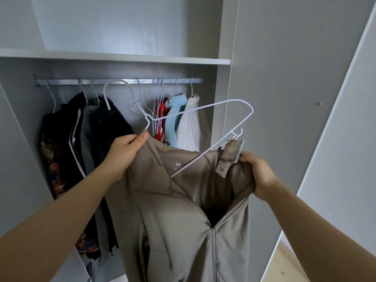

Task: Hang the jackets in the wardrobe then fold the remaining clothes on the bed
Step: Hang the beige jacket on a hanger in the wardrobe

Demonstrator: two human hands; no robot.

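Observation:
A beige zip jacket (179, 210) hangs between my two hands in front of the open wardrobe. My left hand (124, 153) pinches its left shoulder together with the neck of a white wire hanger (203, 107). One arm of the hanger is inside the jacket's collar; the other arm and the hook stick out above. My right hand (257, 174) grips the right edge of the jacket's opening near the care label. The zip is closed below the chest.
The wardrobe rail (122, 81) carries dark jackets (97, 135) on the left, several empty white hangers (158, 98) in the middle, and red, light blue and white garments (179, 123) on the right. A shelf (122, 58) runs above. An open door (335, 139) stands at right.

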